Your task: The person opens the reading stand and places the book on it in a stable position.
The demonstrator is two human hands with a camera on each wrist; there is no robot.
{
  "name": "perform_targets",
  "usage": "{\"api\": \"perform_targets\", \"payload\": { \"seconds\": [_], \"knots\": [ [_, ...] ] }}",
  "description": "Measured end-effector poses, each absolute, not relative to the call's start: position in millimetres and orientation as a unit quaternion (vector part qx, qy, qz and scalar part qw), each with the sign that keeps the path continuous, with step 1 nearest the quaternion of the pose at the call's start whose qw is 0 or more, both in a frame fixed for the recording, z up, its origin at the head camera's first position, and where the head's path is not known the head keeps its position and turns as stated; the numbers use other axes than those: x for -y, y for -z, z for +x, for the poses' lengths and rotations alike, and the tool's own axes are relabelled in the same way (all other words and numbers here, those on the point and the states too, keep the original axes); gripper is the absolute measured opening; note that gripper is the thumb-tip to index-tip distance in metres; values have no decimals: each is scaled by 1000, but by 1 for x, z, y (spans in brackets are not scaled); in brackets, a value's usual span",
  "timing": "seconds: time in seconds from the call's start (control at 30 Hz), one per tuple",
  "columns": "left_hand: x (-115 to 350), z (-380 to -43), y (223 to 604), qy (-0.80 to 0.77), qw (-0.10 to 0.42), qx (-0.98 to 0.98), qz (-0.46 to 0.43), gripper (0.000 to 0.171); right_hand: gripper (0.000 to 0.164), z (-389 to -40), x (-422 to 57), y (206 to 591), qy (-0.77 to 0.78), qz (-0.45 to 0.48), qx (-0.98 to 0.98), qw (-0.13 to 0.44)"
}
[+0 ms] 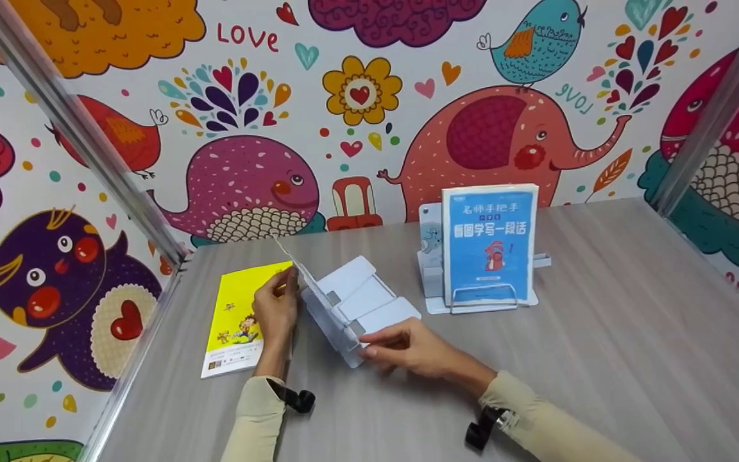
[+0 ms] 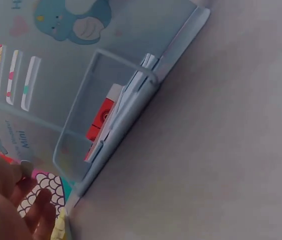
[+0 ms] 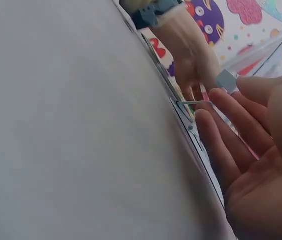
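A light blue metal book stand (image 1: 369, 292) is tilted above the table in the head view, its back and folding base facing the camera. My left hand (image 1: 276, 311) grips its left edge. With thumb and fingers my right hand (image 1: 417, 350) pinches the near right edge. In the left wrist view the stand's front panel (image 2: 131, 25) carries a dinosaur print, slots and a wire page holder (image 2: 76, 107); left fingers (image 2: 16, 172) are at its edge. A small grey square pad (image 3: 226, 81) shows by the right thumb in the right wrist view.
A yellow book (image 1: 235, 321) lies flat at the left, partly behind the left hand. To the right, a second stand (image 1: 432, 282) holds a blue-covered book (image 1: 491, 250) upright. Metal posts (image 1: 87, 135) and a cartoon-printed wall (image 1: 369, 83) border the wood-grain table (image 1: 600, 321).
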State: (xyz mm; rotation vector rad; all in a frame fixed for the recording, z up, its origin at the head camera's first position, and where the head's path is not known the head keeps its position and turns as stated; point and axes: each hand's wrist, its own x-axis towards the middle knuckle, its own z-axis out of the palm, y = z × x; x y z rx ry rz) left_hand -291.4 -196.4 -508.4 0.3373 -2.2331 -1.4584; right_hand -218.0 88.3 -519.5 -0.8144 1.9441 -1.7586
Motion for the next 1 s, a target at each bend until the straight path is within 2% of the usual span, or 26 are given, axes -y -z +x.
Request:
{"api": "perform_targets", "payload": {
  "seconds": [0.13,0.27,0.43,0.57,0.63,0.8,1.0],
  "knots": [
    [200,-292,507,529,201,819,96,38,42,-214,-82,519,620,-305,-687,226],
    [204,-290,499,535,207,815,78,41,39,-219,-83,517,602,-293,-722,174],
    [205,-275,476,552,268,789,33,50,42,-234,-93,518,549,-267,-787,87],
    [203,-256,457,532,318,783,-59,46,53,-243,-101,519,505,-258,-820,82],
    [201,-247,451,511,325,788,-107,42,57,-246,-102,519,488,-260,-829,87],
    [196,-235,448,471,298,811,-179,34,58,-250,-100,517,448,-271,-848,86],
    [192,-235,443,452,275,829,-182,30,48,-254,-89,513,402,-279,-868,81]
  ]
}}
